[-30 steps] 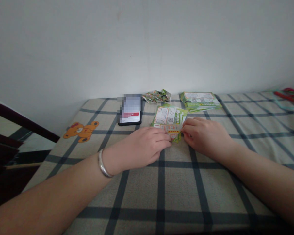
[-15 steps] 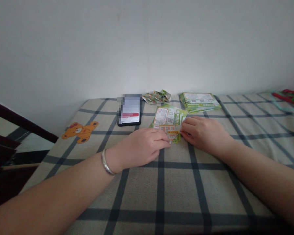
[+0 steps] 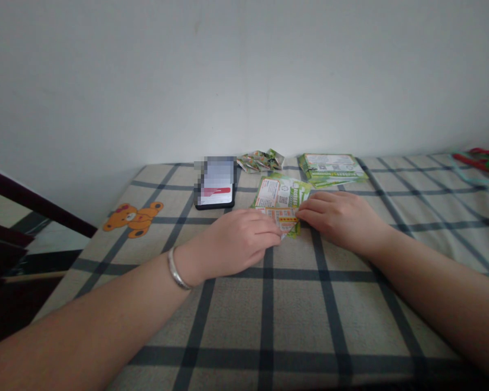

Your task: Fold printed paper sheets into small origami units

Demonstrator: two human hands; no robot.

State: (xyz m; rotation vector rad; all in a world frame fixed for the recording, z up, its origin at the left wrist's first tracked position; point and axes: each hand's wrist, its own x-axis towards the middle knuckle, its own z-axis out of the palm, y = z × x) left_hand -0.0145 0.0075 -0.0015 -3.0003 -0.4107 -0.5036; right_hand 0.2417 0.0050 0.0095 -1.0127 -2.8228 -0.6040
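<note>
A green and orange printed paper sheet [image 3: 282, 196] lies on the checked tablecloth [image 3: 293, 309] in front of me. Its near edge is folded up. My left hand [image 3: 232, 243], with a silver bracelet on its wrist, has its fingers curled and pinches the folded near edge of the sheet. From the right, the curled fingers of my right hand [image 3: 342, 217] press on the same folded edge. The two sets of fingertips almost meet over the fold.
A phone [image 3: 215, 182] lies behind my left hand. Several folded green paper pieces [image 3: 261, 160] and a stack of green sheets [image 3: 332, 167] sit by the wall. An orange bear print [image 3: 135, 218] marks the cloth at left. Red and green items [image 3: 483, 157] lie far right.
Both hands have shifted slightly along the fold. My right fingers have slid a little left and up over the sheet's near edge, and the fold looks more raised.
</note>
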